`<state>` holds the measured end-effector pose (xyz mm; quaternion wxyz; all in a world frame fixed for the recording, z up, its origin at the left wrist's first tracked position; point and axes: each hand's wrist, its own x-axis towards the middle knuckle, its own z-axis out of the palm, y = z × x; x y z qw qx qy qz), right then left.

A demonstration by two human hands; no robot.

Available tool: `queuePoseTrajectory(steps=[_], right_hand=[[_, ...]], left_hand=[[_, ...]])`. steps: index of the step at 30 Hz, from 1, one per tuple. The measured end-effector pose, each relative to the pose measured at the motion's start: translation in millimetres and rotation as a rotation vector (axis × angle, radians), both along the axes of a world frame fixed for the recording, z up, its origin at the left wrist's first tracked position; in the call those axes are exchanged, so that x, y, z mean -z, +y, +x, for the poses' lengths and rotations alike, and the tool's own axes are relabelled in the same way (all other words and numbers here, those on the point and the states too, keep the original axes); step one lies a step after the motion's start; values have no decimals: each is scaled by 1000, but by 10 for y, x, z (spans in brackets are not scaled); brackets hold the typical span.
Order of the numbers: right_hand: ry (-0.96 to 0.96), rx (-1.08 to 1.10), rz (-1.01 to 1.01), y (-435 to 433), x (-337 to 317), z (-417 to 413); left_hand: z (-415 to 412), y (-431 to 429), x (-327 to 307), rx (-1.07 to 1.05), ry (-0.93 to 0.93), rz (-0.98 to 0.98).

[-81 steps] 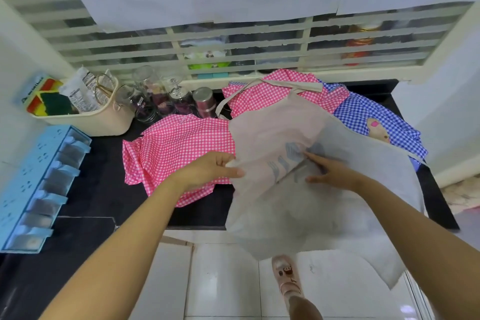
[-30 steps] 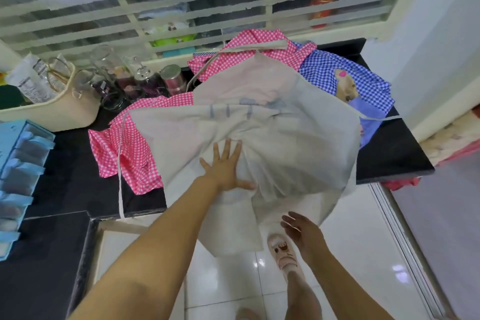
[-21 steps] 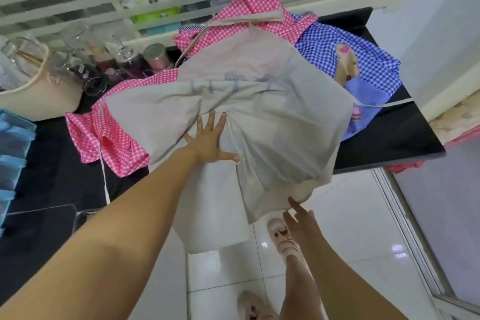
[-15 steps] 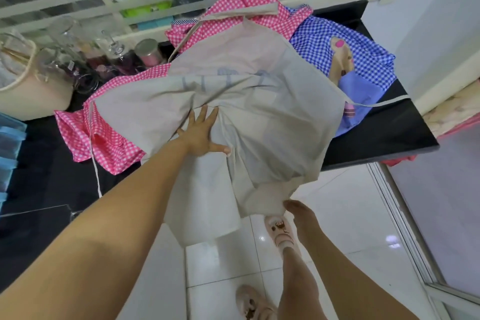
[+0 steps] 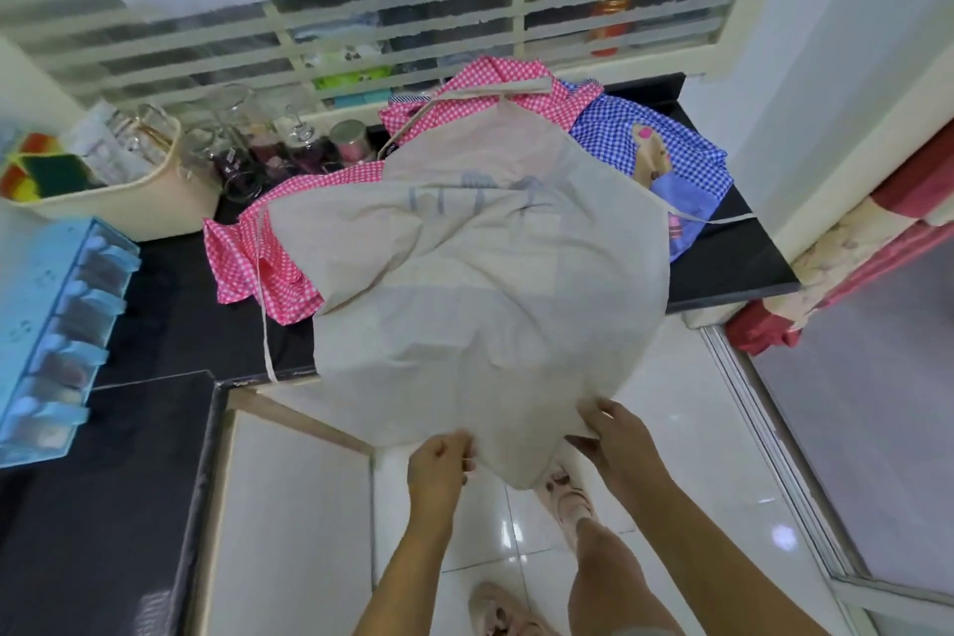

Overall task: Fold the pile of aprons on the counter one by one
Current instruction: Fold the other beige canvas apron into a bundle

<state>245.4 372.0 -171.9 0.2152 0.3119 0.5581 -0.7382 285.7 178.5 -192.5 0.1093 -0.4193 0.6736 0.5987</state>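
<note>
The large beige cloth apron (image 5: 480, 284) is spread over the black tabletop (image 5: 170, 315) at mid-frame, with its lower part hanging past the front edge. Its bottom hem is pinched by the left hand (image 5: 439, 462) and gripped by the right hand (image 5: 614, 434), both closed on the cloth at lower centre, seemingly so that the hem can be raised for a first fold. A pink checked apron (image 5: 242, 253) and a blue checked apron (image 5: 614, 134) are left beneath, unfolded.
</note>
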Motion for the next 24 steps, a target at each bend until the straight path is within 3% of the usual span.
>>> queuePoseTrajectory(steps=[3,7,9,11,15,20,24], right_hand=[[62,-31,-97,-61,-258,89],[132,-10,-285,-103,-592,110],[151,28,-377,-59,-757,118],[161,37,-440,49,-883,163],[132,32,-512,473,-1078,304],[117,-67,-528,1149,-1170,357],[78,32,-587,1703,-1012,399]], left_hand=[[229,52,74,-199,-163,459],[331,151,4,-378,-256,802],[356,201,-76,-542,-171,1001],[347,245,-166,-697,58,1183],[303,237,-353,-926,446,1152],[393,212,-593,-964,583,952],[587,228,-897,-990,742,890]])
